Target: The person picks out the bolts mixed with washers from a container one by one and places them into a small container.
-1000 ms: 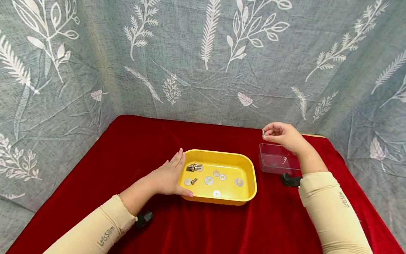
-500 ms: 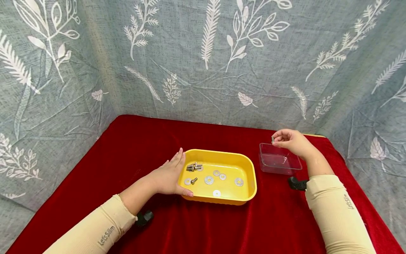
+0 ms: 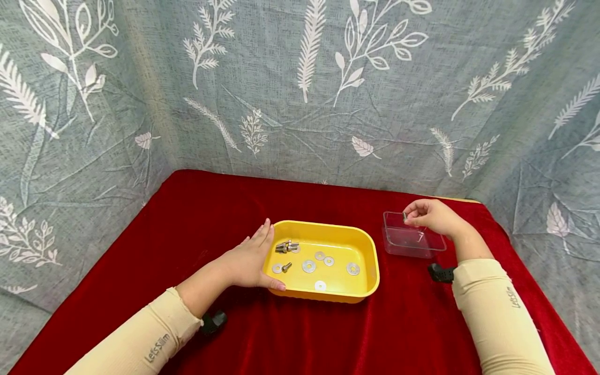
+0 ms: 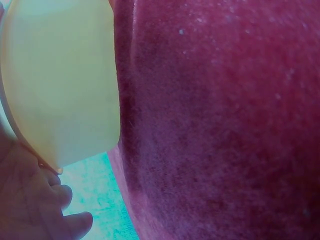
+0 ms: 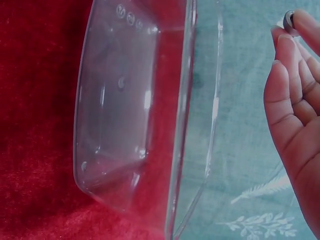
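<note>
Between thumb and fingertips, my right hand (image 3: 433,214) pinches a small metal bolt (image 3: 404,216) over the clear plastic box (image 3: 412,249). In the right wrist view, the round end of the bolt (image 5: 288,23) shows at the fingertips, above the rim of the box. My left hand (image 3: 248,261) rests against the left end of a yellow plastic tray (image 3: 328,226), fingers along its far corner and thumb on its front rim. Inside the tray lie a cluster of bolts (image 3: 287,247), a single bolt (image 3: 287,267) and several flat washers (image 3: 308,266).
A red velvet cloth (image 3: 225,200) covers the table under both containers. Behind it hangs a grey-green curtain (image 3: 281,130) with a white leaf print. The clear box stands to the right of the tray, with a strip of cloth between them.
My right hand has moved right and then down with the bolt, from beyond the clear box's back left corner to over its opening. My left hand and the tray have stayed put.
</note>
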Demonstrator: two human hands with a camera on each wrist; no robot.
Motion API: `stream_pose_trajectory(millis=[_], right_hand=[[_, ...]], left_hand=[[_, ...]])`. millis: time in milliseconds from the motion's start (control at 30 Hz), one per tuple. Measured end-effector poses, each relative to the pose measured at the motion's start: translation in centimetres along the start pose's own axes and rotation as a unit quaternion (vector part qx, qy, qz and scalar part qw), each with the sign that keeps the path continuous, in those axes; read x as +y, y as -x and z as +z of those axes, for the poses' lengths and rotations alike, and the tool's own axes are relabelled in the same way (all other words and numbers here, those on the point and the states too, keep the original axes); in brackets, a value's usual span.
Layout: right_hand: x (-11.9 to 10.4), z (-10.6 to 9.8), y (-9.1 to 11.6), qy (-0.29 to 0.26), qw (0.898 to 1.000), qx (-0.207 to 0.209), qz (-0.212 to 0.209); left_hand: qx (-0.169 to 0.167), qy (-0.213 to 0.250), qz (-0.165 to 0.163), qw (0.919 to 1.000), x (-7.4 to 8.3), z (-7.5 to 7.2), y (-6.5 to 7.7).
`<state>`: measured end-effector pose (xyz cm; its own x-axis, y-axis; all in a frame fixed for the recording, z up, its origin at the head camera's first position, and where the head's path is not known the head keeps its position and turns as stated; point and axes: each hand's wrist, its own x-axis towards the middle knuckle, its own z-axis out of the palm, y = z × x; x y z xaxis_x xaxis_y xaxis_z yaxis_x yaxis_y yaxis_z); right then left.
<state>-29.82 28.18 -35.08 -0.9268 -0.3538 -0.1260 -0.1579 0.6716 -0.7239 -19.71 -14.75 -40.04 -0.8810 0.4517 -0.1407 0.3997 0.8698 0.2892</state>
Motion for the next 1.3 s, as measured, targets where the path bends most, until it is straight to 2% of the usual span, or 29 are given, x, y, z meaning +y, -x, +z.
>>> stream_pose_trajectory(millis=[600,933,1300], right_hand=[[0.7,0.5,-0.5,0.005,1.0,-0.017,0.002],[0.5,0.5,-0.3,0.011,1.0,0.006,0.005],[-0.4,0.8,-0.7,0.035,0.999,0.016,-0.025]], left_hand=[[0.004,0.006,0.002,1.0,-0.2,0.1,0.0],[0.004,0.007,0.002,1.0,-0.2,0.0,-0.1],[0.006,0.008,0.001,0.9999,-0.1,0.0,0.0]])
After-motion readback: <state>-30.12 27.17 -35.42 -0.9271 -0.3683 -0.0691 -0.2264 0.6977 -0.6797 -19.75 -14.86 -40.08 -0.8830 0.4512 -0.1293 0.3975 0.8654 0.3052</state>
